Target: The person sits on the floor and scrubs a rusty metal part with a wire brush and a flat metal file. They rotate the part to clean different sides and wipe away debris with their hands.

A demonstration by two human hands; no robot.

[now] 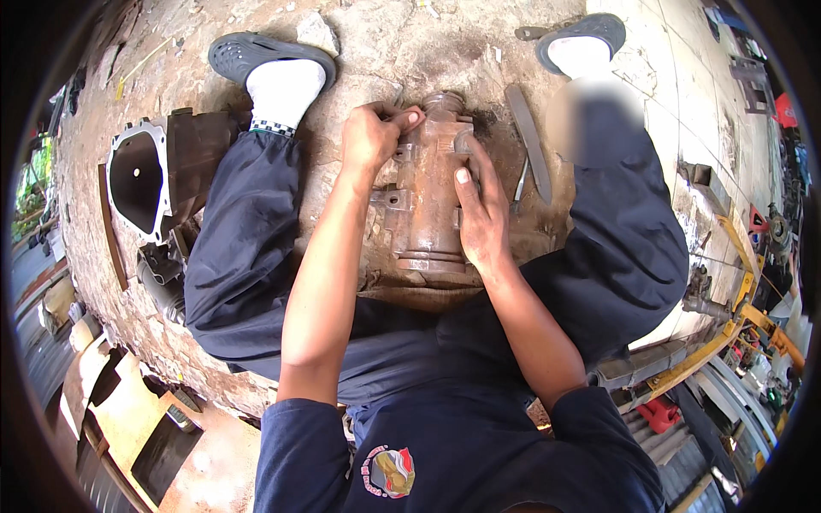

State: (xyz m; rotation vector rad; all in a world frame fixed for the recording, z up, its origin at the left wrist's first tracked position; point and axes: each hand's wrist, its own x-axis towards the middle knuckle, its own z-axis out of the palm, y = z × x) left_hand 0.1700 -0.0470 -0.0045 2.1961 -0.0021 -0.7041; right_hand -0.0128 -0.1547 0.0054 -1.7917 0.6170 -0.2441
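A rusty brown cast-metal cylinder housing (428, 201) lies on the ground between my legs, its long axis pointing away from me. It has lugs on its left side and a ringed near end. My left hand (372, 137) is closed in a pinch beside the far left end; what its fingertips hold, if anything, is hidden. Against the housing's right side rests my right hand (485, 209), thumb on top and fingers curved over the edge. To the right of that hand lie a flat grey file (528, 141) and a thin metal tool (520, 184), partly hidden.
A large metal casing with an open, pale-rimmed mouth (158, 184) stands left of my left leg. A stone chunk (317, 34) sits by my left shoe. Yellow metal framing (701, 359) and assorted parts crowd the right edge. Cut sheet pieces (128, 402) lie lower left.
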